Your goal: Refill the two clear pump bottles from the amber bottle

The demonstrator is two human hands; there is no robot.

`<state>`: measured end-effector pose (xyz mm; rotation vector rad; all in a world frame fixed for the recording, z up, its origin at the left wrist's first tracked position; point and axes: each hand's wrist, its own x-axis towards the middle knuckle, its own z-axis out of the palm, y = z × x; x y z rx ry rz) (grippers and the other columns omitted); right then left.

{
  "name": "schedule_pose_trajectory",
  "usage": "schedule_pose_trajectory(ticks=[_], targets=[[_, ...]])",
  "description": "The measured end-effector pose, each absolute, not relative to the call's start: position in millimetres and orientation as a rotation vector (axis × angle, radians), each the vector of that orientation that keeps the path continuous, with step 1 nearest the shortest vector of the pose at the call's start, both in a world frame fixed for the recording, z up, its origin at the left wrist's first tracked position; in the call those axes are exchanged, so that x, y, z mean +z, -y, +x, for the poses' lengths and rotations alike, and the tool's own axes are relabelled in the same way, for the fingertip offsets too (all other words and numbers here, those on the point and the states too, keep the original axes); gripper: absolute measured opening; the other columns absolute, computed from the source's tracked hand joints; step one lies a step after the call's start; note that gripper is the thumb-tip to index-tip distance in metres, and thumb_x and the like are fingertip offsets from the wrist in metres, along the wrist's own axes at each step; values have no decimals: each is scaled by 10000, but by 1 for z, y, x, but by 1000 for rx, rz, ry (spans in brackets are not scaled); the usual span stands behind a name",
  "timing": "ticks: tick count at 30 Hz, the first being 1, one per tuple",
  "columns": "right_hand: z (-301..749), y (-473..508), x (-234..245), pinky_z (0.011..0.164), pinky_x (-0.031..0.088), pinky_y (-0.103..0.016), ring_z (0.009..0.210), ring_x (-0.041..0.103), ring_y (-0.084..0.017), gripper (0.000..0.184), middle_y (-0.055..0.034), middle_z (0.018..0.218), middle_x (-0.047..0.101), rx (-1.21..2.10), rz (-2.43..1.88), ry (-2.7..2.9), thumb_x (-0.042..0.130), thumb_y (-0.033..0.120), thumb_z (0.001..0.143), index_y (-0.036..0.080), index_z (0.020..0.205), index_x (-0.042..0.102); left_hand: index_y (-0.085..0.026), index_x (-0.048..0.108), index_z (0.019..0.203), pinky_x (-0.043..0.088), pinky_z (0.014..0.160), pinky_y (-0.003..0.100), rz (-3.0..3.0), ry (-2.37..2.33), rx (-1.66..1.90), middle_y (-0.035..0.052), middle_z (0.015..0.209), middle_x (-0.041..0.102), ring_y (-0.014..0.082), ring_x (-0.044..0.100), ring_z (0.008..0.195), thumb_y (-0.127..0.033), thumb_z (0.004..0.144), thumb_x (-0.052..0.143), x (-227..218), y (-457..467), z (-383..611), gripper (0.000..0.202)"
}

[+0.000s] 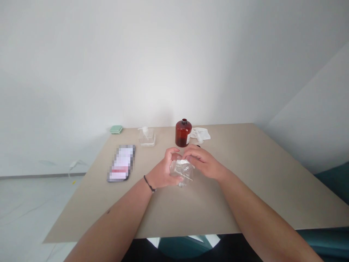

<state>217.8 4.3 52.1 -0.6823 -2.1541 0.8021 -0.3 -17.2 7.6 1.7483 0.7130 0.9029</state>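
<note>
Hands (163,170) (204,160) on a clear, see-through bottle (183,170), white near one end

Clear, boxy container (187,171) — white part (183,161) at its far edge — gripped by the left hand (163,170); the right hand (204,160) at that same edge.

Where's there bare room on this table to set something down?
The widest patch lies right of the right hand, between the white sheet and the right edge of the table. A smaller one sits between the phone and the left hand. It's crowded around the amber bottle and just in front of it, where both hands are on the clear container.
</note>
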Motion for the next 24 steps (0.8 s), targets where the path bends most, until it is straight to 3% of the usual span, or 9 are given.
schedule_pose_trajectory(ticks=[7, 14, 17, 21, 24], targets=[[216, -3, 52, 743, 471, -328, 785, 567, -181, 454, -35, 819, 592, 934, -727, 2120, 453, 555, 1009, 214, 832, 694, -281, 236, 1356, 419, 1056, 487, 1786, -698, 904, 85, 1214, 549, 274, 560, 1168, -276, 709, 798, 5, 20, 0, 857], [217, -5, 46, 796, 467, -350, 819, 588, -189, 459, -39, 858, 605, 974, -917, 1899, 509, 594, 966, 205, 845, 722, -284, 253, 1319, 478, 944, 442, 1763, -719, 1157, 77, 1172, 553, 257, 587, 1092, -304, 704, 811, 3, 19, 2, 831], [218, -4, 46, 805, 480, -351, 847, 597, -190, 391, -43, 899, 606, 961, -919, 1876, 541, 545, 964, 218, 900, 746, -286, 265, 1295, 470, 978, 448, 1756, -813, 1276, 65, 1161, 571, 252, 593, 1116, -284, 721, 805, 4, 17, 3, 787], [212, -1, 44, 809, 484, -346, 879, 613, -195, 221, -47, 924, 619, 767, -964, 1956, 619, 363, 930, 239, 1036, 768, -277, 285, 1272, 471, 984, 459, 1761, -970, 1346, 62, 1149, 587, 242, 606, 1082, -255, 715, 793, 4, 15, 5, 755], [204, 1, 42, 775, 487, -326, 831, 611, -187, 178, -38, 868, 622, 597, -1035, 1969, 609, 238, 908, 230, 968, 777, -256, 299, 1278, 469, 997, 478, 1773, -1117, 1349, 86, 1180, 572, 251, 609, 1082, -265, 692, 808, 1, 16, 8, 776]])
